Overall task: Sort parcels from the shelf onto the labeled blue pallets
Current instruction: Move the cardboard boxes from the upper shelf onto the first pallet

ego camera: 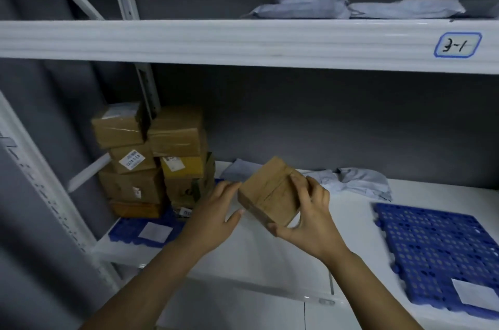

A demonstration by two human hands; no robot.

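Observation:
A small brown cardboard parcel point(270, 192) is held tilted above the white shelf point(270, 254) by my right hand point(310, 219), which grips its right side and lower corner. My left hand point(216, 216) is open, its fingertips at the parcel's left edge. To the left, a blue pallet point(127, 230) with a white label carries a tall stack of brown boxes point(154, 159). A second blue pallet point(437, 251) with a white label at its near corner lies bare at the right.
Grey poly-bag parcels point(359, 181) lie at the back of the lower shelf behind the held box. More grey bags point(351, 6) rest on the upper shelf, whose beam bears a "3-1" tag point(457, 45). White rack uprights point(40, 181) stand at the left.

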